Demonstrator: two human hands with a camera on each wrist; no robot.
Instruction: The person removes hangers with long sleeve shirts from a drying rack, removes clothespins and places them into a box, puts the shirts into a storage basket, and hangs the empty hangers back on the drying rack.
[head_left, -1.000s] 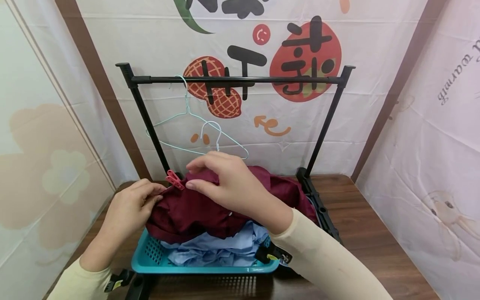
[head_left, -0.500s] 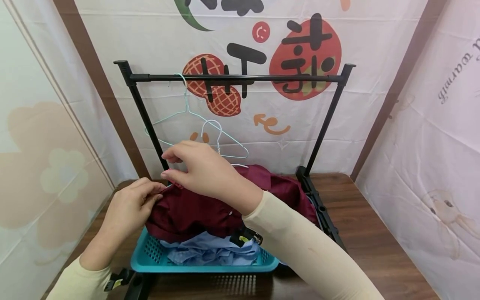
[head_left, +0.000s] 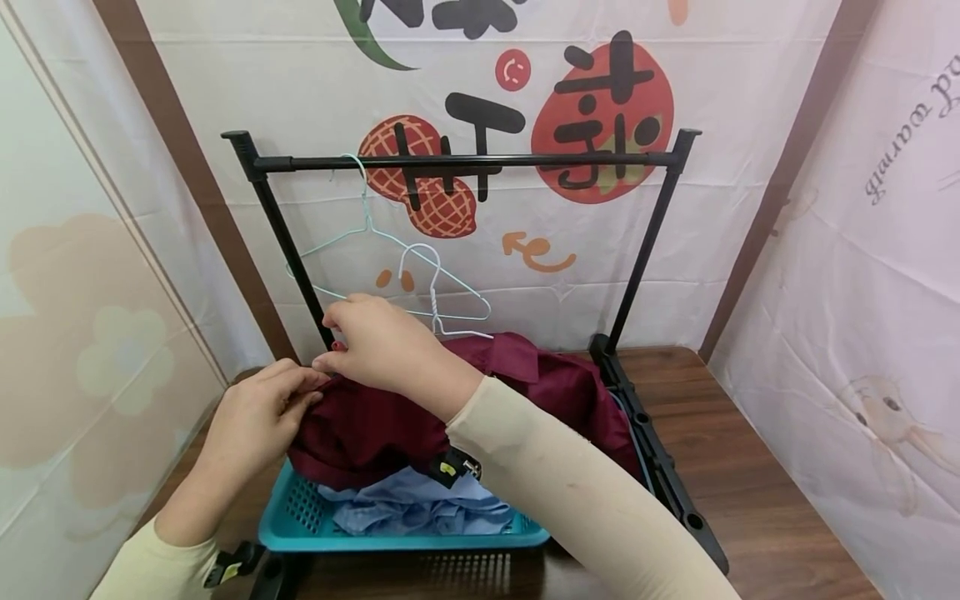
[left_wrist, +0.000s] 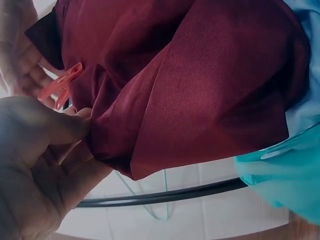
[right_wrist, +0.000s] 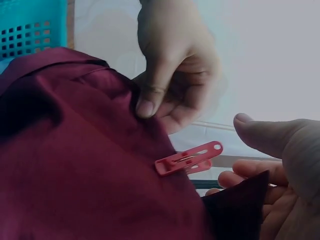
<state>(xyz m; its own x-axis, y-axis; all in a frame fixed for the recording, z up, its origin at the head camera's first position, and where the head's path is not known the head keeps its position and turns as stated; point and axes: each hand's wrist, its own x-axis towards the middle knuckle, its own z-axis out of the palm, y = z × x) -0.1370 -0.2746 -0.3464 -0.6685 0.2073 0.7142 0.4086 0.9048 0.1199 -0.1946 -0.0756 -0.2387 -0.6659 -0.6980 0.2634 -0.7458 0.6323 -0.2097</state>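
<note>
right hand [head_left: 386, 346], shifted leftward to the red clothes peg [right_wrist: 181, 162], thumb and fingers apart; left hand [head_left: 255, 417] pinches the maroon garment [head_left: 363, 433] edge; peg now within reach.

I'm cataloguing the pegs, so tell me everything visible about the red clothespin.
The red clothespin looks plastic, with two arms, a hole near one arm's end, and a metal-looking spring. It is clipped to the maroon garment, handles jutting outward. The left hand pinches cloth nearby; the right hand is close, seemingly not touching it.
</note>
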